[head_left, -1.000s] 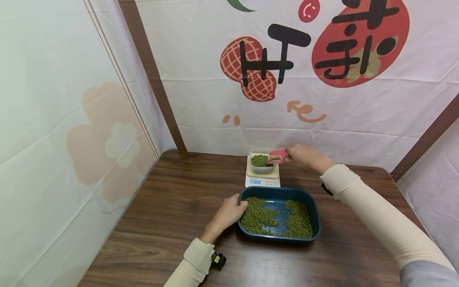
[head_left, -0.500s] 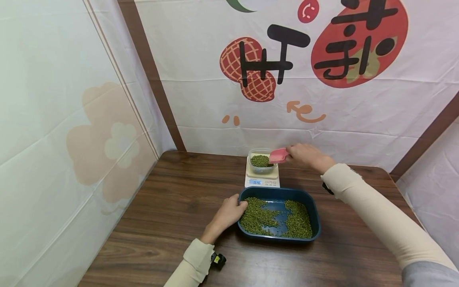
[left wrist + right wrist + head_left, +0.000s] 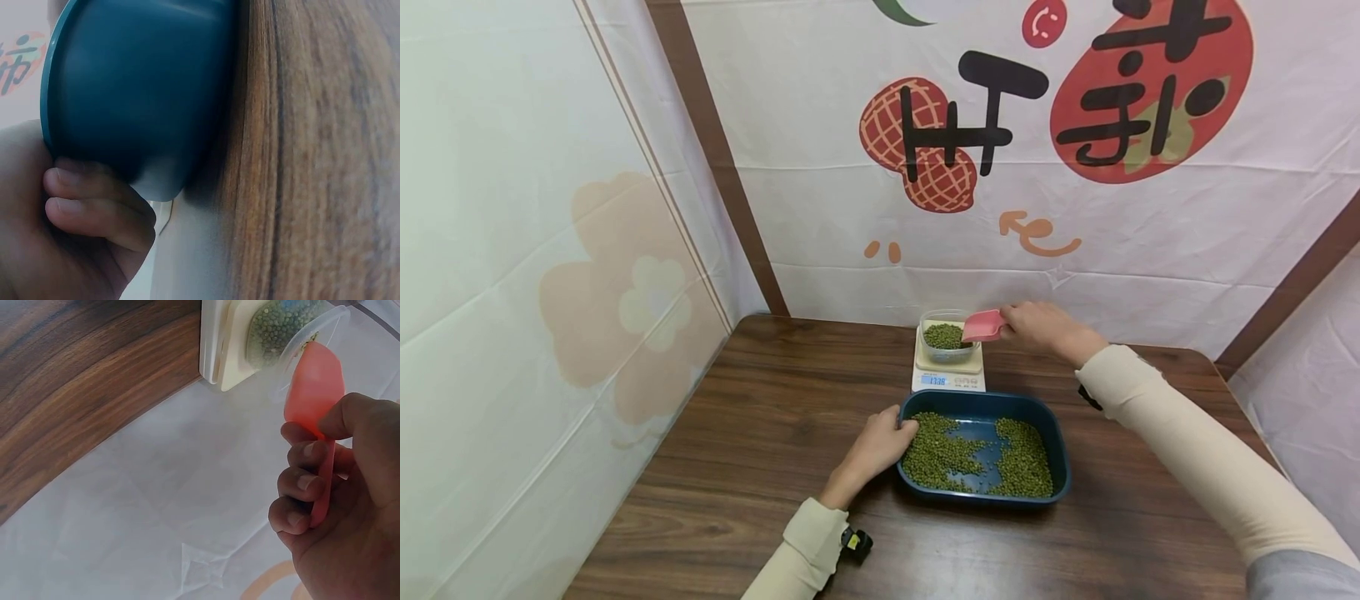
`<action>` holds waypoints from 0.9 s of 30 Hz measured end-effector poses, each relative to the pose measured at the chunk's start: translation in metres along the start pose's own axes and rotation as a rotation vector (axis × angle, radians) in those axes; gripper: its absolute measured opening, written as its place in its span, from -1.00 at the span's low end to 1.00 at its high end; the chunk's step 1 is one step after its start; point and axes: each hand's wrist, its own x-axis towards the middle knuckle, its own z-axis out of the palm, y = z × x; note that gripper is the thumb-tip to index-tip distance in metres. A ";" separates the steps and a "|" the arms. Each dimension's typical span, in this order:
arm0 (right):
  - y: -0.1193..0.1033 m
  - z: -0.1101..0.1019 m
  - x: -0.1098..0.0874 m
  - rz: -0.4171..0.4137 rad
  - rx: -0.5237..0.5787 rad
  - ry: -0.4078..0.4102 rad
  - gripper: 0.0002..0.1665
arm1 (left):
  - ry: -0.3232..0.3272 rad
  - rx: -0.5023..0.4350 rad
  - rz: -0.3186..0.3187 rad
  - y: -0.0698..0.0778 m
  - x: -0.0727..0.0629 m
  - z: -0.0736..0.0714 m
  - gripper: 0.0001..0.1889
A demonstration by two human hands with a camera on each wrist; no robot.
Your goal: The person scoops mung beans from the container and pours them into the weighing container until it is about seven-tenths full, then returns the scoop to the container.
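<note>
My right hand (image 3: 1043,327) grips the handle of a small pink scoop (image 3: 983,326), its fingers curled round it in the right wrist view. The scoop tilts over the right rim of a clear plastic tub (image 3: 340,322), with a few green beans at its lip. Inside the tub lies a heap of green mung beans (image 3: 943,336). Under it is a white kitchen scale (image 3: 947,382) with a lit display. My left hand (image 3: 874,446) grips the left rim of a blue tray (image 3: 985,497), thumb over the edge and fingers outside. More beans lie in the tray in two heaps.
Scale and tray stand on a dark wood-grain table (image 3: 760,433), the tray right in front of the scale. A white printed cloth (image 3: 820,208) hangs close behind the table's back edge, with another on the left side.
The scoop has tipped further, and the beans seen in it a second ago have gone out of it into the tub. The scale's reading has changed. My left hand and the tray stay put.
</note>
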 end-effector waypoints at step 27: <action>-0.014 0.007 -0.058 -0.102 -0.009 0.106 -0.86 | -0.010 0.002 -0.013 0.000 0.001 0.001 -0.80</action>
